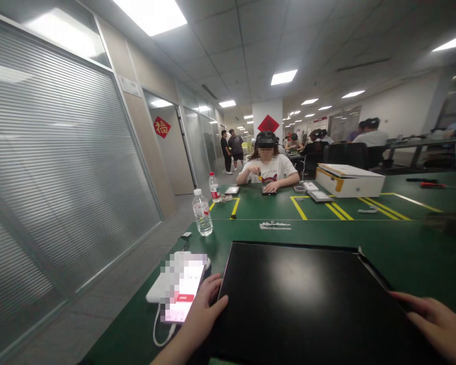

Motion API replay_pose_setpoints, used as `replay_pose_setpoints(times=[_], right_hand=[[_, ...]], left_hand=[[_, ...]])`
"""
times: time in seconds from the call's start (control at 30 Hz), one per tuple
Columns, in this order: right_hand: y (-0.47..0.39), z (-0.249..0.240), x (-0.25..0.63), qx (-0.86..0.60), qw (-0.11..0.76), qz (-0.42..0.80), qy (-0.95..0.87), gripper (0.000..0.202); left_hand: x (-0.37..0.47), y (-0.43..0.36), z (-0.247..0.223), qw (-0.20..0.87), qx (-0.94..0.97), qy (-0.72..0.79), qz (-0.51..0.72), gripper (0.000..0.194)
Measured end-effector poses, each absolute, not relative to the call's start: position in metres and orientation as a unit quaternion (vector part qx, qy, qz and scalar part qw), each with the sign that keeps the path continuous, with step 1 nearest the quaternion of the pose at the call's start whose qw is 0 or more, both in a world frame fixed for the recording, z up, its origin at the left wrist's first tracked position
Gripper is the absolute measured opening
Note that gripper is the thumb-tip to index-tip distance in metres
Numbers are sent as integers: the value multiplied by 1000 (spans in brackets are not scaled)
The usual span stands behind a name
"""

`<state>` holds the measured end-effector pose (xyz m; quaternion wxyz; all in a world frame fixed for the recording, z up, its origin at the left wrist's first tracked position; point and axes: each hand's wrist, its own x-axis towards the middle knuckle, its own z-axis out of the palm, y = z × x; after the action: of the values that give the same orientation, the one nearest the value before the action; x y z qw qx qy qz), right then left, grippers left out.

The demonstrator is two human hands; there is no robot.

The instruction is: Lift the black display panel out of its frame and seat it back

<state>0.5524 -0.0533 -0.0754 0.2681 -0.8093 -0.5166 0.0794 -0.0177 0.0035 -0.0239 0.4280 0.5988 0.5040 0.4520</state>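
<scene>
Both hands hold the flat black panel [307, 299] by its edges on the near green worktop [251, 230]: left hand [201, 317] grip on the left edge, right hand [437, 322] on the right. Just left lies a lit phone [182, 296] on a white power bank [161, 289]; farther stands a water bottle [202, 213].

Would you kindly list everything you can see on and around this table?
black panel: one, black, near edge of the table, under both hands
phone: one, lit screen, left of the panel on a white power bank
water bottles: two, clear, one near left edge, one farther back
table: green with yellow lines
box: one, white and yellow, far right
seated person: one, white shirt, opposite
left hand: on the panel's left edge
right hand: at the panel's right edge
</scene>
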Motion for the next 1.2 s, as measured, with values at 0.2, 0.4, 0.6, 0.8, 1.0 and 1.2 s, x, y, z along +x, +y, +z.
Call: replay_pose_setpoints(times=[0.2,0.4,0.6,0.8,1.0,1.2], right_hand=[[-60,-41,526,-786,303,128,-523,55],[-58,-45,526,-788,267,97,-546,55],[-58,-45,525,-792,266,89,-543,52],[-59,-45,527,-783,278,110,-545,50],[-57,-47,529,-784,282,113,-542,50],[-55,-54,535,-781,294,123,-537,51]], left_hand=[[-4,6,-7,415,553,550,468,37],[10,6,9,415,592,546,422,12],[2,11,-6,392,579,550,457,27],[-4,15,-14,389,592,545,449,43],[-2,8,-5,417,568,531,470,52],[5,-3,4,484,516,499,501,61]])
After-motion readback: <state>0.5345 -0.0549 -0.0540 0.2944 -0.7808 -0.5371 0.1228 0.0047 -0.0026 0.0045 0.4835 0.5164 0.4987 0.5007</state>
